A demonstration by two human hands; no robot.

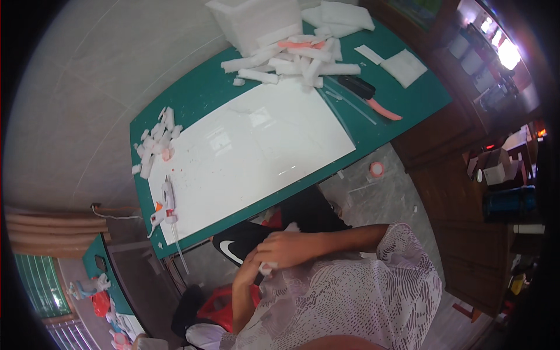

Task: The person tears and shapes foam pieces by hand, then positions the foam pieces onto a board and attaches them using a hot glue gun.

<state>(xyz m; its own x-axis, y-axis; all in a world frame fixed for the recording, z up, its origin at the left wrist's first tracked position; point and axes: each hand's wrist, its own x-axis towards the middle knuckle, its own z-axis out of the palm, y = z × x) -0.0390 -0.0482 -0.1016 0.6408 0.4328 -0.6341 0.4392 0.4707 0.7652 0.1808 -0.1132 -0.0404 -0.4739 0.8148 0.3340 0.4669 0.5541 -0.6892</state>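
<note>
My two hands are together over my lap, just off the table's near edge. My right hand lies across the top with its fingers curled in. Beneath it, my left hand is closed too. A white, soft-looking foam piece pokes out below the fingers, and a white tip shows above the right hand; most of what they hold is hidden. On the table, a white sheet lies flat. A white glue gun rests at its left end, a glue stick hanging past the edge.
White foam strips are heaped at the back beside a white foam box; smaller foam bits lie at left. A black tool with a pink handle is at right. A tape roll sits on the floor; a red bag is beside me.
</note>
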